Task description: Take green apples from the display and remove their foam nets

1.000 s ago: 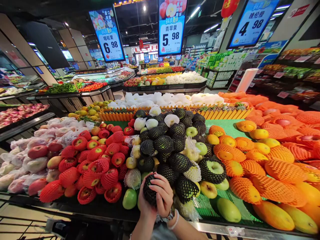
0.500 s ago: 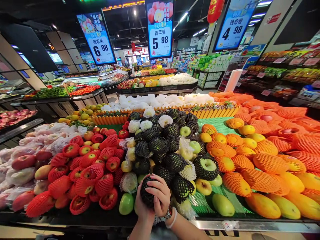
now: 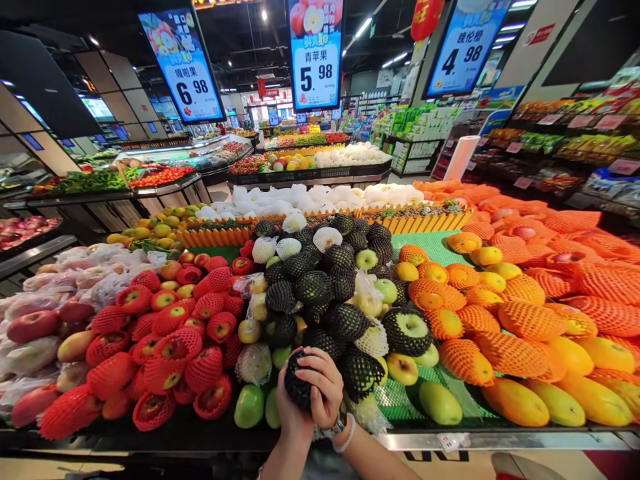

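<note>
Both my hands hold one fruit in a black foam net (image 3: 299,388) just above the front of the display. My left hand (image 3: 289,419) cups it from below and behind with fingers wrapped round it. My right hand (image 3: 326,390), with a watch and bracelet at the wrist, is closed over its right side and top. Behind it rises a pile of green apples in black nets (image 3: 325,293). Bare green apples (image 3: 249,405) lie just to the left of my hands.
Red-netted apples (image 3: 175,333) fill the left of the stand, orange-netted fruit and mangoes (image 3: 520,347) the right. A green mat (image 3: 400,400) and the metal front rail (image 3: 450,440) lie below. Price signs (image 3: 314,67) hang overhead; more produce stands are behind.
The view has shifted slightly down and right. Both hands keep the same hold on the black-netted fruit at the front of the pile.
</note>
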{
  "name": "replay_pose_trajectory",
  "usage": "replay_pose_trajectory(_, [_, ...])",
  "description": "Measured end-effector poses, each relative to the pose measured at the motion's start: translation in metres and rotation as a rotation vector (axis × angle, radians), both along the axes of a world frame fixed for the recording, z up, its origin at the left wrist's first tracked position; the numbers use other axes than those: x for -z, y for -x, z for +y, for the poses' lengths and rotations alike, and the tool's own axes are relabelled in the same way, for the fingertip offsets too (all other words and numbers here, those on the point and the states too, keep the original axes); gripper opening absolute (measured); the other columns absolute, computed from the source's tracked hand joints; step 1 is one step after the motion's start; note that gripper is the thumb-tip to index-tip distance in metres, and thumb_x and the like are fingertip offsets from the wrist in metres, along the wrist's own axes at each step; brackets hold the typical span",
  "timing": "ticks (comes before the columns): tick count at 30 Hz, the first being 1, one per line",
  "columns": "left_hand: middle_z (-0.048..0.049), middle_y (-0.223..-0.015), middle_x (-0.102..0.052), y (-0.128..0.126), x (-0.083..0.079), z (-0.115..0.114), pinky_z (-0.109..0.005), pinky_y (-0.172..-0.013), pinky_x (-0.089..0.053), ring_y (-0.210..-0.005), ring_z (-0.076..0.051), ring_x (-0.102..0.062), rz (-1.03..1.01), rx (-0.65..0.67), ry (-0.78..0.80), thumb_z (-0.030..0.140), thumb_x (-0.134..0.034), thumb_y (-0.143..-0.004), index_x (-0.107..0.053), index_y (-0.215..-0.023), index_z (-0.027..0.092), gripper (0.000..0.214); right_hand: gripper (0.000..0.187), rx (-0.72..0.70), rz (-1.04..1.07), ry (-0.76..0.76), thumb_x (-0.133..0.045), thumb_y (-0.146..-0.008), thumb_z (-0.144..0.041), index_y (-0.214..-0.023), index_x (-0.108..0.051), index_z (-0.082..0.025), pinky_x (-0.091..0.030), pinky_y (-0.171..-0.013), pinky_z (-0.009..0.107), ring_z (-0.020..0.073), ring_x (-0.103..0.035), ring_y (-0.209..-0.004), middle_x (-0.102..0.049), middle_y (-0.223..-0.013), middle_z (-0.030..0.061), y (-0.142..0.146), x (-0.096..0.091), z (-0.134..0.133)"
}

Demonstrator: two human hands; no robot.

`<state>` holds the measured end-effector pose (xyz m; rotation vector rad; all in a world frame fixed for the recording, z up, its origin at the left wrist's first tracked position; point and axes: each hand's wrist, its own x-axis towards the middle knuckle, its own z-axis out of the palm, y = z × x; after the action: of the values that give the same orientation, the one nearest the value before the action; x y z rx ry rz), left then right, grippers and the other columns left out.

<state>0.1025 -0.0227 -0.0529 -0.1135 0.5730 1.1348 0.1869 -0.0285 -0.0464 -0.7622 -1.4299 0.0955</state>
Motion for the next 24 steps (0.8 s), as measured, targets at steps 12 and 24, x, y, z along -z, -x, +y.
replay_pose_trajectory(12, [-0.0045,-0.078,-0.074,-0.007,-0.006,0.002,-0.020,-0.072,-0.056,-0.074,-0.013,-0.071,0.133,-0.075,0.128,0.021,-0.045,-0.085,-0.072,-0.075,0.018,0.029,0.046,-0.118,-0.078,0.215,-0.028,-0.098,-0.048,-0.126,-0.060,-0.030,-0.041,-0.104,0.055,0.0293,-0.051,-0.125,-0.063,-0.123,0.0069,-0.008,0.011,-0.007])
replay_pose_trajectory(24, [-0.0086,-0.102,-0.073,-0.015,-0.004,0.007,-0.038,-0.098,-0.049,-0.103,-0.025,-0.064,0.714,-0.273,-0.319,0.046,-0.055,-0.078,-0.072,-0.091,0.018,0.035,0.092,-0.355,0.162,0.757,-0.073,-0.073,-0.055,-0.148,-0.029,-0.023,-0.024,-0.118,0.050,0.0308,-0.034,-0.141,-0.036,-0.151,0.0122,-0.024,-0.016,-0.025])
